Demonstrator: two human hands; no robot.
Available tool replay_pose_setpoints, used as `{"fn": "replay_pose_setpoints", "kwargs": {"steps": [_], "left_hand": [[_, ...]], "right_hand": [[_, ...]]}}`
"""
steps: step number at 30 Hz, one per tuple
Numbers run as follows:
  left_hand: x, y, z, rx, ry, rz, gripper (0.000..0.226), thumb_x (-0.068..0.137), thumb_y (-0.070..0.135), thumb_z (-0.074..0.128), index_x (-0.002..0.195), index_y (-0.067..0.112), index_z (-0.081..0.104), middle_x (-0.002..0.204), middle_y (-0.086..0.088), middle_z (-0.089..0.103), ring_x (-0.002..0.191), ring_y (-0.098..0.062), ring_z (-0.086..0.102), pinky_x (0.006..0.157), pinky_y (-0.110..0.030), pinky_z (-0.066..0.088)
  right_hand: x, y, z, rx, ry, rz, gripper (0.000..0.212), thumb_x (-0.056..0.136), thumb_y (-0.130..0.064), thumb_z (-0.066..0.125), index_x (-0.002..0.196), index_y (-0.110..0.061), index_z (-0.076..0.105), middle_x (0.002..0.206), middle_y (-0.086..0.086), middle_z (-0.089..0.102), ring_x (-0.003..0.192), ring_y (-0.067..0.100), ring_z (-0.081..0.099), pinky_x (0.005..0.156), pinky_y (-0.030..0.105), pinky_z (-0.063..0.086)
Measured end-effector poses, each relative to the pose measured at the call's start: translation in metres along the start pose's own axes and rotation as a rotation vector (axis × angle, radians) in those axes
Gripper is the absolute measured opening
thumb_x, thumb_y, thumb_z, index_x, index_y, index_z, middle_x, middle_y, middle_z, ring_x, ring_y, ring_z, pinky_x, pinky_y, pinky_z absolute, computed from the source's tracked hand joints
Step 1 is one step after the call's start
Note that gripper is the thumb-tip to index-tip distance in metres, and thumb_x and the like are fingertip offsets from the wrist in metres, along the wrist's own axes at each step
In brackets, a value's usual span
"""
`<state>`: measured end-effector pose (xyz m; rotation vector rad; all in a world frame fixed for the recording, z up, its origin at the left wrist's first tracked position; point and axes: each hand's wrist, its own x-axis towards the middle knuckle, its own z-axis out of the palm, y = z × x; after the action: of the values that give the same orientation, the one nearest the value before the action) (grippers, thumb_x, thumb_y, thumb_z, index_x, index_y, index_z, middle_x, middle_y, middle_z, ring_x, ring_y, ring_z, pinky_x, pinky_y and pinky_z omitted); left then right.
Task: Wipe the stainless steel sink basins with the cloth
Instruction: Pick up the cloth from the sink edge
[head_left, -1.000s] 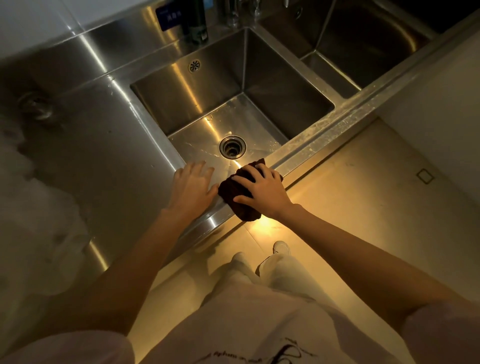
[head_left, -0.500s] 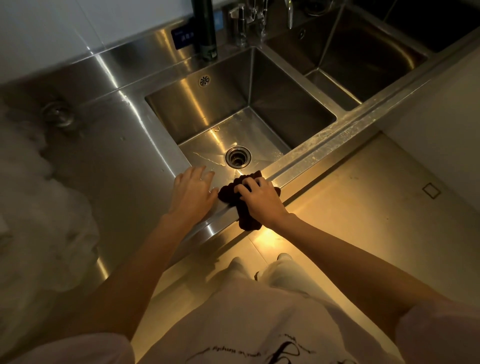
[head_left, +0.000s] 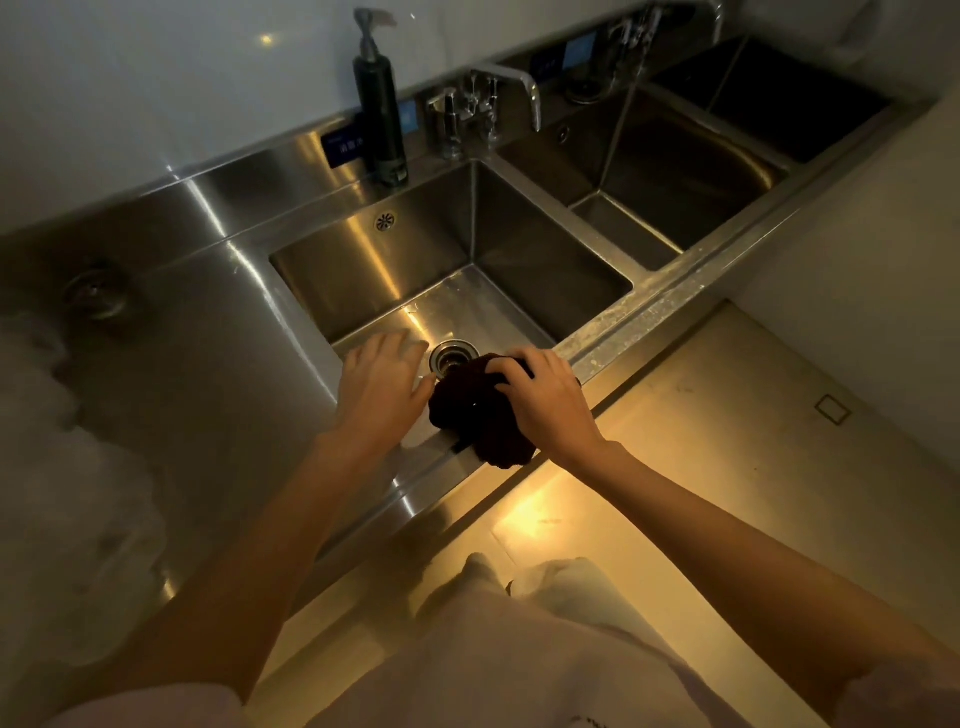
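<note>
Head view, looking down over both bare forearms at a steel counter: the right hand (head_left: 545, 402) curls its fingers over a dark bunched cloth (head_left: 480, 410) and grips it, pressing it onto the front rim of the near sink basin (head_left: 426, 260). Most of the cloth shows to the left of and below that hand, with one end hanging over the counter's front edge toward the floor. Just left of the cloth, touching or nearly touching it, the left hand (head_left: 382, 387) lies flat with fingers spread and fairly straight, holding nothing, its palm on the rim and its fingertips reaching over the basin floor. Directly beyond the grip, between the two hands, sits the round drain (head_left: 453, 356) in the basin floor, partly overlapped by the top of the cloth. Farther beyond, at the basin's back edge, stands a dark pump bottle (head_left: 381, 111), and to its right a chrome faucet (head_left: 506, 91) with its spout turned toward the second basin (head_left: 675, 171), which lies beyond and to the right of the grip. Well to the left of the hands, the flat drainboard (head_left: 182, 374) runs toward a blurred white mass (head_left: 62, 467) whose nature I cannot tell.
</note>
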<state>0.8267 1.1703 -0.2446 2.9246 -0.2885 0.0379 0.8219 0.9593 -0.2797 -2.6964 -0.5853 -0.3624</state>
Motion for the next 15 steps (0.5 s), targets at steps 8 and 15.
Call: {"fn": "replay_pose_setpoints", "kwargs": {"steps": [8,15], "left_hand": [[0.056,0.069,-0.015,-0.025,0.043,0.142,0.044,0.094,0.033,0.052,0.135,0.016,0.051,0.140,-0.009,0.048,0.132,-0.026,0.041,0.107,-0.044,0.031],[0.110,0.170,-0.013,0.001,0.035,0.269,0.049,0.098,0.040,0.047,0.142,0.019,0.044,0.146,-0.005,0.042,0.137,-0.022,0.034,0.112,-0.043,0.026]], "right_hand": [[0.006,0.057,-0.069,-0.043,0.202,0.111,0.030,0.088,-0.023,0.051,0.114,-0.013,0.062,0.112,0.011,0.061,0.101,0.028,0.058,0.085,0.039,0.048],[-0.019,0.142,-0.128,-0.034,0.303,0.233,0.026,0.088,-0.020,0.059,0.113,-0.016,0.061,0.114,0.008,0.061,0.103,0.027,0.056,0.086,0.040,0.048]]}}
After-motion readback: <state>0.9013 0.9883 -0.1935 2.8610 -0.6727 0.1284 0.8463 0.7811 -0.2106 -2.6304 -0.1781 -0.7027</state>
